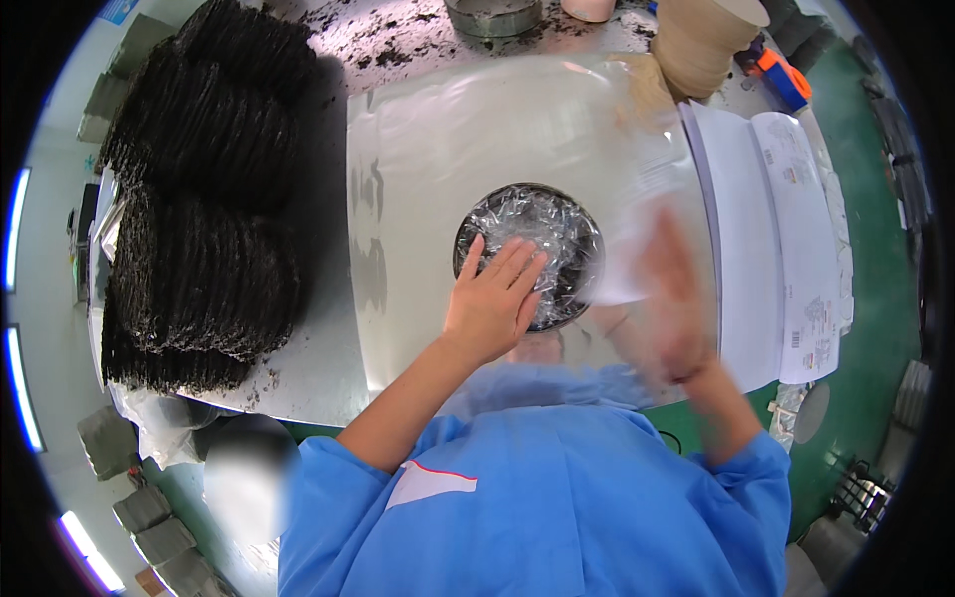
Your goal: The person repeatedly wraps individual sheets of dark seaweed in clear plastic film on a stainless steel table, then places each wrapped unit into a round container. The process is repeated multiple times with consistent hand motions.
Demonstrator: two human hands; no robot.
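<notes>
My left hand point(492, 302) rests flat, fingers spread, on a round dark item point(571, 283) covered with crinkled clear plastic film point(548, 205). The round item lies on a shiny, pale sheet-covered work surface point(433, 164) right in front of me. To its right, my right hand point(675, 291) is blurred by motion. A blurred white piece point(627, 261), perhaps paper or plastic, spans from the item's right edge to my right fingers. Whether those fingers grip it cannot be made out.
Tall stacks of black, rough-edged sheets point(209, 276), apparently dried seaweed, line the left. Dark crumbs point(392, 56) and a metal ring point(494, 19) are at the back. Printed white sheets point(746, 246), a beige round stack point(705, 45) and an orange-and-blue tape dispenser point(783, 78) stand right.
</notes>
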